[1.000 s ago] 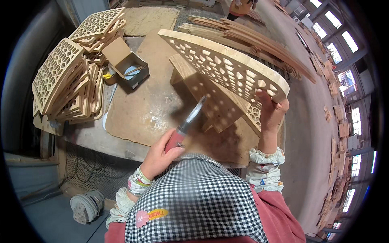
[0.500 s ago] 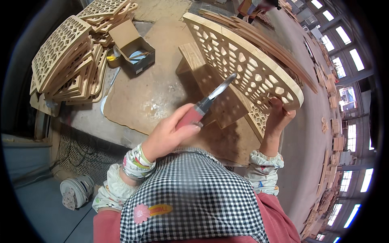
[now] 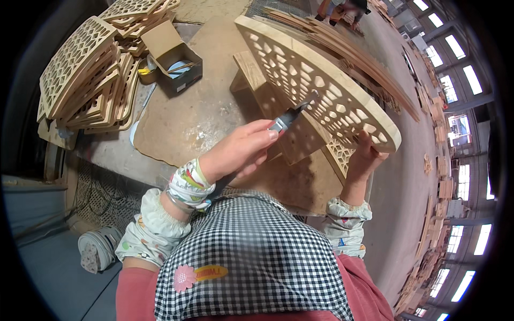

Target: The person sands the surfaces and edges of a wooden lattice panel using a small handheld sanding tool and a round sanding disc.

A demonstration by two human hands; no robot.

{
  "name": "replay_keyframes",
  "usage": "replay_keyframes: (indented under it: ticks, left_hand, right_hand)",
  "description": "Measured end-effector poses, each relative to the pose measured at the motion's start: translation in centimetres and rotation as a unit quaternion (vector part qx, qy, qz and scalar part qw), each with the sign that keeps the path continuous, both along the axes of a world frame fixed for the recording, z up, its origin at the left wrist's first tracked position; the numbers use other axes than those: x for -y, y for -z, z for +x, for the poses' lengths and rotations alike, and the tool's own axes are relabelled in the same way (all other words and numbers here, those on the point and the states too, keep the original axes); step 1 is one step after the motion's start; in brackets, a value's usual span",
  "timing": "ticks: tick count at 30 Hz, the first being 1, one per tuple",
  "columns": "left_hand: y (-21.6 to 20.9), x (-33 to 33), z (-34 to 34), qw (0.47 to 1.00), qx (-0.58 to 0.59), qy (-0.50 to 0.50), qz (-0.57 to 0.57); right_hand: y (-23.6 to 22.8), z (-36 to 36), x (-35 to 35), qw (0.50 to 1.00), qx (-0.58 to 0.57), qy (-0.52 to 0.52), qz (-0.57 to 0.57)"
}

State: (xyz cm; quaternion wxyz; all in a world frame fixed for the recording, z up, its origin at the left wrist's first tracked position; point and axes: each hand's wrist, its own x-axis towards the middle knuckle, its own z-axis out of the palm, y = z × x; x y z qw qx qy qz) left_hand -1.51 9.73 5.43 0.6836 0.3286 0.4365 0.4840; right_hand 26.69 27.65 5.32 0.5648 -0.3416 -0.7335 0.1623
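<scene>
Our left hand [image 3: 235,151], holding the metal-tipped tool [image 3: 289,117] toward one o'clock, is now covering it more; our right hand [image 3: 364,156] is gripping the pale, perforated wooden panel [image 3: 326,67].

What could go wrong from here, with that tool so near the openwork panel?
The metal tip of the tool in the left hand might slip and scratch the openwork panel. Also, only the right hand holds the tilted panel, near one end, so it could twist or knock against the wooden stand.
</scene>
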Motion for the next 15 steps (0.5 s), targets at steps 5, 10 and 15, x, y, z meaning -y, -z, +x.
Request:
replay_keyframes:
  ticks: [5, 10, 15]
  left_hand:
    - [0.0, -0.5, -0.2, 1.0, -0.028, 0.01, -0.001]
    - [1.9, 2.9, 1.3, 0.933, -0.286, -0.142, 0.169]
    - [1.8, 5.3, 1.3, 0.821, -0.472, -0.238, 0.215]
  right_hand:
    - [0.0, -0.7, 0.4, 0.999, -0.023, 0.026, -0.027]
    - [-0.7, -2.3, -0.3, 0.969, -0.181, -0.008, -0.166]
    - [-0.2, -2.6, -2.4, 0.881, -0.337, -0.043, -0.33]
